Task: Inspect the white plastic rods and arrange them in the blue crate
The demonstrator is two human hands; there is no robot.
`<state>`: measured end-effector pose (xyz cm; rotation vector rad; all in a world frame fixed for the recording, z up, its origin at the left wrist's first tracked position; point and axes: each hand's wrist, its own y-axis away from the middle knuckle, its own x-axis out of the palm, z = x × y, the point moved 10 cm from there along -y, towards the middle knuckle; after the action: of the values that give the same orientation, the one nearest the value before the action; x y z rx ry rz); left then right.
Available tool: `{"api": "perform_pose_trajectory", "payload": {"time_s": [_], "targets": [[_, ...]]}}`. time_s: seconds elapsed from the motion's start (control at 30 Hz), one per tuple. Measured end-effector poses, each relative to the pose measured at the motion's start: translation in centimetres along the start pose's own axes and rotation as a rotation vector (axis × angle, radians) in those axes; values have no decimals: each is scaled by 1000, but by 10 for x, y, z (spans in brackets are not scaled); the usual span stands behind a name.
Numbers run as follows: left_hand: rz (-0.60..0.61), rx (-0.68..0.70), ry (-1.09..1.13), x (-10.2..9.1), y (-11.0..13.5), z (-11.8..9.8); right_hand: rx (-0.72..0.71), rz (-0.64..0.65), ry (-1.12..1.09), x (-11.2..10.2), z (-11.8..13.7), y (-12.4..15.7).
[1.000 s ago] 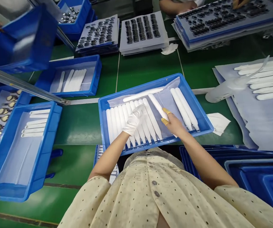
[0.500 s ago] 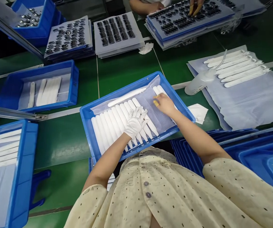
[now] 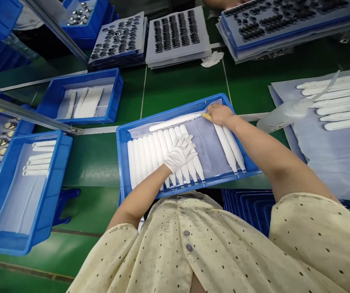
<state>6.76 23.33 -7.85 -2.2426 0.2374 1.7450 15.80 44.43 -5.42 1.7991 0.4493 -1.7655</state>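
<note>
Middle of the frame is a blue tray (image 3: pixel 121 142) with a thin liner sheet (image 3: pixel 207 142) in it. The gloved left hand (image 3: pixel 181 152) lies flat with its fingers spread on the row of white sticks (image 3: pixel 150 152) packed side by side in the tray's left half, pressing on them rather than gripping any.

The bare right hand (image 3: pixel 220 114) (yellow finger cots on a couple of fingertips) is up at the tray's far edge, fingers curled. One yellow tip sits right at the end of the lone stick (image 3: pixel 175 121) lying crosswise above the row. I honestly can't tell if it's pinching the stick, pinching the liner, or only touching. Two more sticks (image 3: pixel 230 148) lie together just below that hand, toward the tray's right side.

On the green table (image 3: pixel 177 85) there's another tray (image 3: pixel 117 93) of sticks at upper left, foam sheets of small dark parts (image 3: pixel 177 34) along the top, and a white bottle (image 3: pixel 281 116) on its side at right.
</note>
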Motion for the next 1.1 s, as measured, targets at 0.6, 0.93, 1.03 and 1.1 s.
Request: {"api": "perform_pose_trajectory", "payload": {"time_s": [0.6, 0.93, 1.03, 1.1], "targets": [[-302, -250, 1589, -9, -67, -56, -158, -396, -580, -116, 35, 94], [-271, -394, 2067, -108, -43, 4, -145, 36, -1750, 10, 64, 177], [-345, -510, 1992, -131, -18, 46, -264, 197, -1914, 30, 144, 186], [-426, -543, 1898, -139, -2, 65, -260, 208, -1977, 31, 189, 188]]}}
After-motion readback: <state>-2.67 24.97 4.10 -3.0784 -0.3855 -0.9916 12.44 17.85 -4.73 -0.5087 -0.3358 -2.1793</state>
